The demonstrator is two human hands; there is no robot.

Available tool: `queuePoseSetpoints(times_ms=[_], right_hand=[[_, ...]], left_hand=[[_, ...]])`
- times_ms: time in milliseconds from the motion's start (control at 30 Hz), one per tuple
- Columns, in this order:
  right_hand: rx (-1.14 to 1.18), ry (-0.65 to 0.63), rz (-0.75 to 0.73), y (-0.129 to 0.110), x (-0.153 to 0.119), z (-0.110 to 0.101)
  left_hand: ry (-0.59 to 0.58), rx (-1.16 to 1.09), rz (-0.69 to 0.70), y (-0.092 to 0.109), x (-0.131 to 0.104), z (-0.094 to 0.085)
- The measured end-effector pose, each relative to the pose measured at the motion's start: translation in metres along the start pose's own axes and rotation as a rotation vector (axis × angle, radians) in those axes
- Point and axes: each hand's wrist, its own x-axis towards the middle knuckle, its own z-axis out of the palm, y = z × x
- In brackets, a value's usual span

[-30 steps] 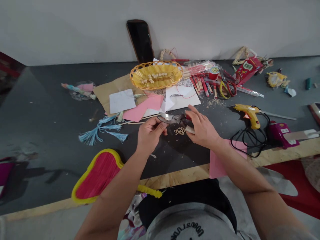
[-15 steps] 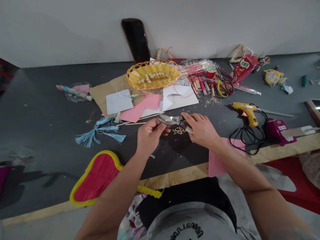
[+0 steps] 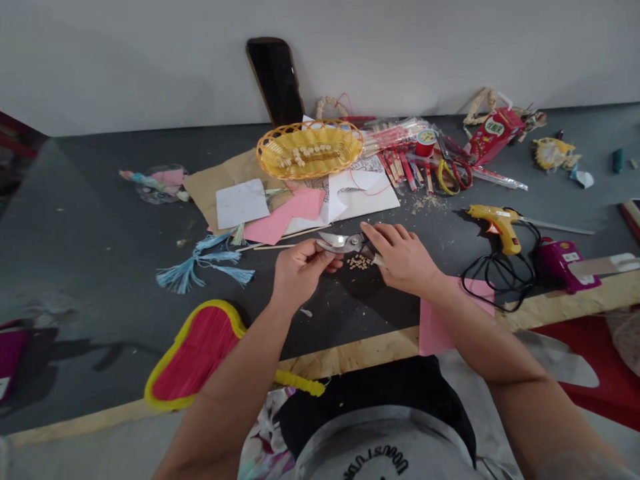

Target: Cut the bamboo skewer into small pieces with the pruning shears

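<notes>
My right hand (image 3: 407, 260) is wrapped round the handles of a pair of pruning shears (image 3: 354, 241), whose metal blades point left and stand apart. At the blade tips, my left hand (image 3: 300, 270) is closed in a pinch; what its fingers hold is too small and hidden to make out. Below the shears lies a small pile of short, pale cut pieces (image 3: 359, 262) on the dark table. Thin wooden sticks (image 3: 273, 247) lie just behind my left hand, and I cannot tell whether one runs into its fingers.
A yellow basket (image 3: 340, 163) with pale pieces stands behind papers (image 3: 242, 203). Scissors (image 3: 449, 179) lie among wrapped sticks at the back. To the right are a yellow glue gun (image 3: 495, 223) and its black cord. Blue tassels (image 3: 195, 263) and a red-and-yellow fan (image 3: 200, 353) lie left.
The shears' blades stand wider apart now. Both hands stay in nearly the same place, while the whole view has shifted slightly.
</notes>
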Motion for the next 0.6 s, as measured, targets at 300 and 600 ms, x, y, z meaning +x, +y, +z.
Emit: queuePoseSetpoints(times_ms=[300, 600], right_hand=[[0.034, -0.001, -0.036, 0.0059, 0.0001, 0.0002], [0.114, 0.022, -0.012, 0.0022, -0.0007, 0.0027]], left_hand=[[-0.094, -0.031, -0.096, 0.0081, 0.0027, -0.005], [-0.066, -0.111, -0.133, 0.0066, 0.0035, -0.0037]])
